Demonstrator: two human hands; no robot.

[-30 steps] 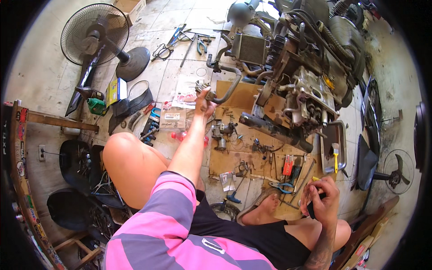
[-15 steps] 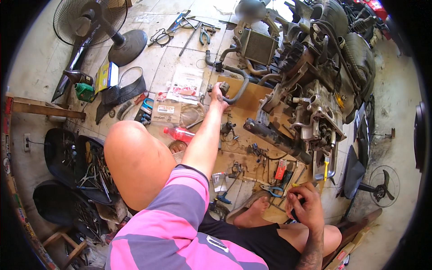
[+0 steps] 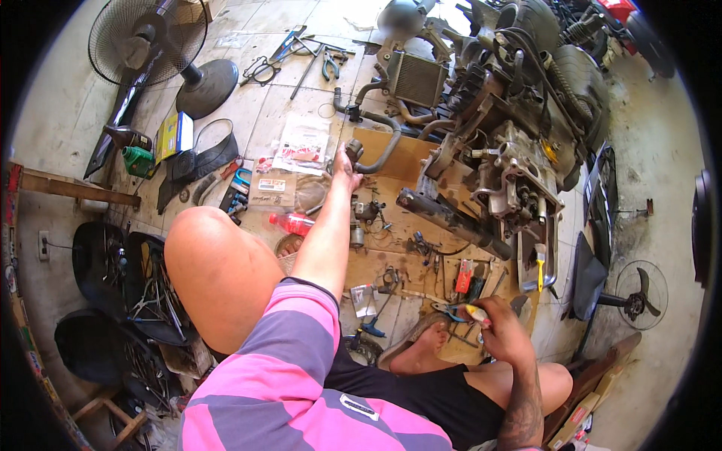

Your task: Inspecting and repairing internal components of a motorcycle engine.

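Observation:
My left arm reaches forward, and my left hand (image 3: 345,174) grips a dark metal fitting (image 3: 353,150) on the end of a bent rubber hose (image 3: 389,146). To its right is the dirty engine block (image 3: 523,165), with a dark tubular part (image 3: 451,222) below it. My right hand (image 3: 502,332), low on the right above my leg, is closed on a small yellow-and-light object (image 3: 477,315), too small to name exactly. Blue-handled pliers (image 3: 445,310) lie just left of it. Beneath the parts is cardboard (image 3: 402,146) with small parts and tools on it.
A radiator (image 3: 417,79) lies behind the hose. A standing fan (image 3: 143,46) and oil bottles (image 3: 138,161) are at the upper left. A red drink bottle (image 3: 288,222) is beside my left arm. A metal tray with a brush (image 3: 540,267) and a small fan (image 3: 641,297) are on the right.
The view has shifted a little. My right hand has turned over, so the yellow object now shows pointing up-left toward the pliers. My left hand still holds the fitting.

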